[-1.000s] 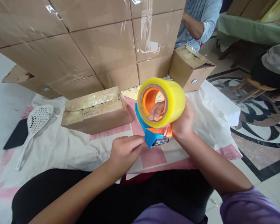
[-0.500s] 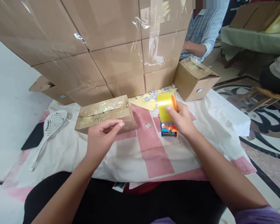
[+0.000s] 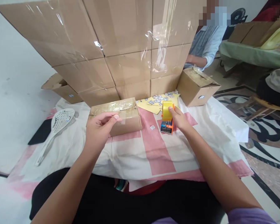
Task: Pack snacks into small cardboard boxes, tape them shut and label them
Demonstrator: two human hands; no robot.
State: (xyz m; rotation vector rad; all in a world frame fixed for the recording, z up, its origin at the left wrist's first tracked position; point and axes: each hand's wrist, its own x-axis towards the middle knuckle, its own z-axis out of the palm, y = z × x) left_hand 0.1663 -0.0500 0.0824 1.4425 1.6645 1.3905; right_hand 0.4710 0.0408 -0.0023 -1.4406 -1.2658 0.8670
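Right hand (image 3: 180, 119) grips yellow tape dispenser (image 3: 167, 116), orange-blue frame.

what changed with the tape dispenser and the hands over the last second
The right hand carried the tape dispenser from up near the camera down and away onto the cloth, still gripping it. The left hand let go of the dispenser's front end and moved left to the small taped box. That box, the stacked cartons and the white slotted spoon lie as before.
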